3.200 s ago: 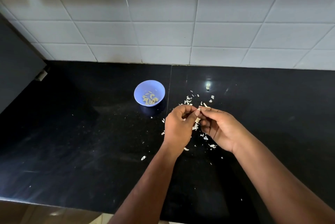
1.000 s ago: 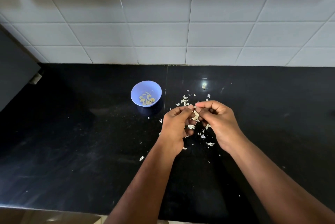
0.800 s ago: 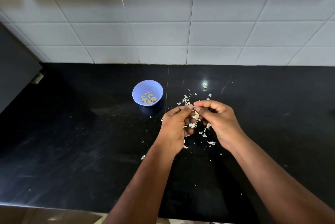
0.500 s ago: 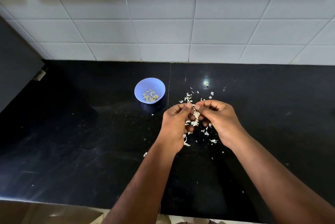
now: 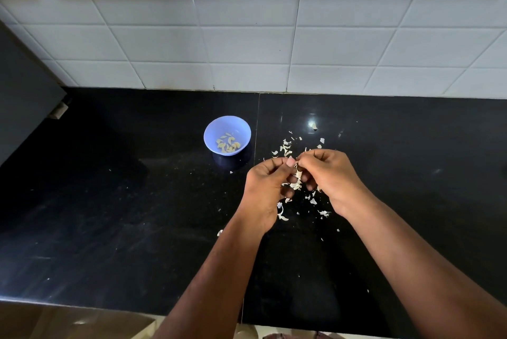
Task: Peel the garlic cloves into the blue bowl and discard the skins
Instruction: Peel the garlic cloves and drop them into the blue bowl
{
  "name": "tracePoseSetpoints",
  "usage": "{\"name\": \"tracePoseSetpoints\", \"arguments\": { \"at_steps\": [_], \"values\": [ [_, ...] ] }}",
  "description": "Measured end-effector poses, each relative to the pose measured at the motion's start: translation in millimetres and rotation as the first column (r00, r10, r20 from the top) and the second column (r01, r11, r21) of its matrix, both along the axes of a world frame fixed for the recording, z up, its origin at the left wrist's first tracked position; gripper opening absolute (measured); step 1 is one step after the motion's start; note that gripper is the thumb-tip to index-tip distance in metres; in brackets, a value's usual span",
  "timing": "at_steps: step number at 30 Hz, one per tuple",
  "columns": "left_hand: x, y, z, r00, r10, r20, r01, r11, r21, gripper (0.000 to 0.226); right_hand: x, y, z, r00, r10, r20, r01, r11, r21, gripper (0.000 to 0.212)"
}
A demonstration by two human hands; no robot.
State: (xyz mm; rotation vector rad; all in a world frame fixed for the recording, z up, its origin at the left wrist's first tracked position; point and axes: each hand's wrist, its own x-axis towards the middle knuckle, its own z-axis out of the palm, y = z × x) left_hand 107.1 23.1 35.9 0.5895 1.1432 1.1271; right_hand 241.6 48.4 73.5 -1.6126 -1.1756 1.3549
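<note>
**Two hands work one garlic clove beside the blue bowl**

Both hands meet over the black countertop (image 5: 137, 215), just right of and nearer the camera than the blue bowl (image 5: 211, 130). The left hand (image 5: 264, 187) and the right hand (image 5: 329, 176) have their fingers curled inward, fingertips touching, pinching a small pale garlic clove (image 5: 298, 174) between them. Loose papery skins (image 5: 286, 146) lie scattered on the counter to the right of the bowl, under and around the hands, with a few more flecks nearer the camera. Inside the bowl sits a small heap of peeled cloves (image 5: 227, 143). One lone pale piece (image 5: 314, 126) rests farther right of the bowl, toward the white tiled wall (image 5: 247, 36) behind it.
</note>
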Motion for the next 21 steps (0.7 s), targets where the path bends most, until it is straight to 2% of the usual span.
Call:
{"name": "tracePoseSetpoints", "arguments": {
  "at_steps": [5,8,10,12,14,15,18,21],
  "values": [
    [4.7,-1.7,-2.4,0.999,0.015,0.044,-0.018,0.998,0.065,0.013,-2.6,0.4,-2.1,0.971,-0.072,-0.227,0.016,0.971,-0.238,0.023],
    [3.5,0.4,-2.5,0.993,0.058,0.102,-0.062,0.997,0.037,0.013,-1.3,-2.3,-6.1,0.948,-0.093,-0.303,0.022,0.973,-0.23,0.023],
    [1.9,1.7,-2.6,0.987,0.107,0.123,-0.108,0.994,0.004,0.013,1.3,-3.0,-9.9,0.976,-0.074,-0.203,0.046,0.989,-0.14,0.018],
    [0.6,1.8,-3.3,0.985,0.136,0.105,-0.136,0.991,-0.005,0.016,7.0,-3.8,-14.8,0.996,-0.019,0.083,0.02,1.0,-0.001,0.016],
    [-0.1,0.6,-3.5,0.986,0.148,0.081,-0.148,0.989,0.003,0.019,13.3,-4.0,-18.8,0.937,0.025,0.349,-0.068,0.992,0.111,0.021],
    [0.0,0.0,-3.4,0.986,0.153,0.069,-0.154,0.988,0.01,0.02,15.8,-3.9,-19.8,0.908,0.026,0.418,-0.099,0.983,0.154,0.023],
    [1.7,-0.8,-1.5,0.985,0.171,0.01,-0.171,0.985,0.029,0.021,17.0,-3.5,-21.9,0.888,0.005,0.461,-0.153,0.946,0.285,0.013],
    [3.3,-1.1,-1.4,0.982,0.177,-0.073,-0.172,0.983,0.063,0.022,7.1,-7.5,-17.1,0.95,0.076,0.303,-0.179,0.928,0.326,0.024]
  ]
}}
